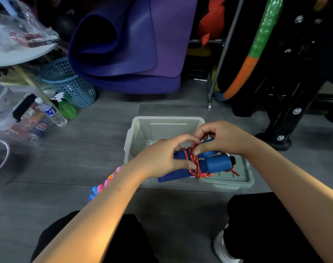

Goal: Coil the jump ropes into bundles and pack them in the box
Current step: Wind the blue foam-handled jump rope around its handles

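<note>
While the red jump rope (197, 168) wraps its blue foam handles (209, 164) above the grey plastic box (142, 130), the left hand (161, 158) grips the handles and the right hand (222, 137) pinches a rope loop; a beaded rope (103, 185) lies left.

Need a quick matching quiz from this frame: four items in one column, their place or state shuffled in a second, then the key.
Items:
1. red cord
2. grey box
3. green spray bottle
4. pink and blue rope

Place or state:
A. on the floor beside the blue mesh basket
B. wound around the blue foam handles
C. on the floor, partly hidden behind the left forearm
D. open, on the floor under both hands

The left hand grips the handles; the right hand pinches the cord.

Pairs: 1-B, 2-D, 3-A, 4-C
</note>
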Tool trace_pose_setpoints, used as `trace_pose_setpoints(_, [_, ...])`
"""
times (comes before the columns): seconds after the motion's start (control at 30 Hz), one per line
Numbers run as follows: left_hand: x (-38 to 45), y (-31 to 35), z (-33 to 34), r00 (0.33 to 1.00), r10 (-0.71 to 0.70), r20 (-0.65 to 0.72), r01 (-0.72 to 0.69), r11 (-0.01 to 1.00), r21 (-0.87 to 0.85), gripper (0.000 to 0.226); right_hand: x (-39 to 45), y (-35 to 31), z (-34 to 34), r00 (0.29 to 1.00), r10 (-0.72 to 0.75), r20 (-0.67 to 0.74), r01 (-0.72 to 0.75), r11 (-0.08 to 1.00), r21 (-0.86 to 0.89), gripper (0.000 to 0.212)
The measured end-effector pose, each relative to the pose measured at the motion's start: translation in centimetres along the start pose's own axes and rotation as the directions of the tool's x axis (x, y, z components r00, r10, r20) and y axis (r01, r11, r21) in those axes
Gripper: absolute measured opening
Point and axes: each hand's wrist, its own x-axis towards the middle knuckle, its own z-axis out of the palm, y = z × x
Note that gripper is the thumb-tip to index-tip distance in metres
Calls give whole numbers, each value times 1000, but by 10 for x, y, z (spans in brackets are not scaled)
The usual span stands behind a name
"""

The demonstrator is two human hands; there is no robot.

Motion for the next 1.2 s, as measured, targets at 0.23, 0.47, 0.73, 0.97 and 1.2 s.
trace_pose_setpoints(0.23, [3, -3, -1, 994, -22, -110, 13, 996, -90, 43, -4, 0, -3, 992, 18, 124, -25, 998, 58, 36])
trace_pose_setpoints(0.47, [0, -7, -16, 977, -50, -206, -7, 964, -267, 39, -4, 11, -8, 995, 81, 50, -94, 923, 374, 53])
trace_pose_setpoints(0.73, [6, -15, -29, 861, -279, -425, 31, 864, -503, 23, -5, -1, 21, 993, 119, -17, -97, 877, 470, 46])
trace_pose_setpoints(0.97, [8, -7, -13, 915, -204, -347, 42, 905, -422, 27, -9, -10, 34, 949, 248, -196, -107, 836, 538, 21])
trace_pose_setpoints(1.2, [8, -7, -12, 932, -246, -266, 72, 846, -529, 29, -11, -20, 23, 956, 217, -198, -95, 865, 492, 20])
